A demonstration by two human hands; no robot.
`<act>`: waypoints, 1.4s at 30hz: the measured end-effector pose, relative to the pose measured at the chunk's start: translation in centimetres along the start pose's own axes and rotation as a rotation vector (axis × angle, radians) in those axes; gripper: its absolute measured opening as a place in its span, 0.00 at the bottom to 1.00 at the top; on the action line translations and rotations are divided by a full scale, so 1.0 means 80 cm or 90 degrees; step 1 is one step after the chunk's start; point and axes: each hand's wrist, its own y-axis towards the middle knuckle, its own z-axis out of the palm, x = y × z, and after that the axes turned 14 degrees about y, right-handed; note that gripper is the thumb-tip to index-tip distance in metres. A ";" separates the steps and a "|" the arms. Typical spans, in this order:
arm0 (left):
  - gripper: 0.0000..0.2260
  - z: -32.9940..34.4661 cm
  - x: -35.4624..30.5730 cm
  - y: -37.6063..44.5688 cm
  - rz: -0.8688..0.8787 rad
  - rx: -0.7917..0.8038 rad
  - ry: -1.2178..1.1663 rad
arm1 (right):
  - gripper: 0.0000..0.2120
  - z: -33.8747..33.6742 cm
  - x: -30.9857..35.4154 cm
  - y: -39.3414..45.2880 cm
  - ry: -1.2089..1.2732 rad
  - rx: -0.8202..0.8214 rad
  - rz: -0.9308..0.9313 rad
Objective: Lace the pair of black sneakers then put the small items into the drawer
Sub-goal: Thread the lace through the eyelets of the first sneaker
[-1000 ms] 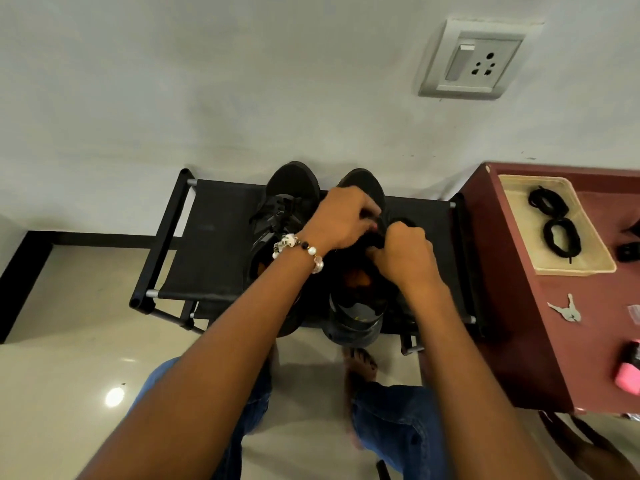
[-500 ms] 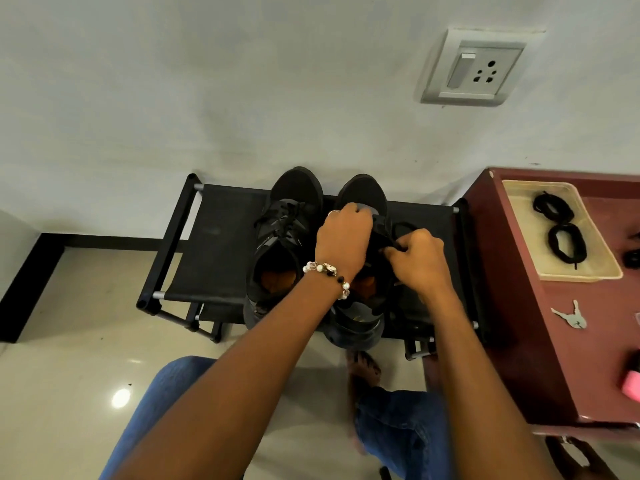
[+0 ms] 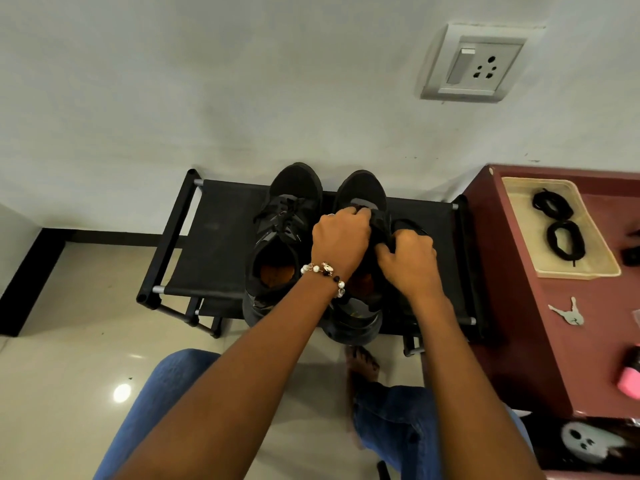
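Two black sneakers stand side by side on a black fabric shoe rack [image 3: 214, 251], toes toward the wall. The left sneaker [image 3: 282, 233] is laced, its orange insole showing. My hands cover the tongue area of the right sneaker [image 3: 362, 194]. My left hand [image 3: 341, 242], with a bead bracelet on the wrist, grips the tongue and lace area near the toe. My right hand [image 3: 408, 261] pinches the black material on the shoe's right side. What the fingers hold exactly is hidden.
A maroon cabinet [image 3: 519, 306] stands right of the rack. On it lie a beige tray [image 3: 512, 188] with coiled black laces [image 3: 564, 237], a pair of keys [image 3: 569, 313] and a pink item [image 3: 630, 381]. A wall socket [image 3: 474, 64] is above. My knees and a bare foot are below.
Both hands shifted slightly toward the toe of the right sneaker and drew closer together. The camera view moved, so the rack sits lower in the frame.
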 end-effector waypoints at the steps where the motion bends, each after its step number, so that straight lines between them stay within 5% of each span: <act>1: 0.04 0.001 -0.001 -0.001 -0.010 -0.018 -0.011 | 0.12 0.003 0.001 -0.002 -0.017 -0.003 -0.006; 11: 0.08 -0.004 -0.003 0.001 -0.227 0.016 -0.167 | 0.16 0.022 0.008 -0.009 -0.092 -0.055 0.007; 16: 0.07 -0.008 -0.005 0.012 -0.329 0.112 -0.252 | 0.17 0.031 0.007 -0.009 -0.089 -0.099 0.054; 25: 0.13 -0.011 0.016 0.021 0.101 0.088 -0.070 | 0.11 0.033 0.004 -0.009 -0.115 -0.125 0.046; 34: 0.10 -0.018 0.017 0.016 0.194 0.037 0.053 | 0.10 0.031 0.009 -0.010 -0.112 -0.105 0.049; 37: 0.08 -0.017 0.019 0.015 0.114 0.056 -0.041 | 0.10 0.030 0.011 -0.012 -0.117 -0.100 0.046; 42: 0.08 -0.010 0.013 0.014 -0.213 0.123 -0.338 | 0.12 0.030 0.013 -0.013 -0.118 -0.094 0.042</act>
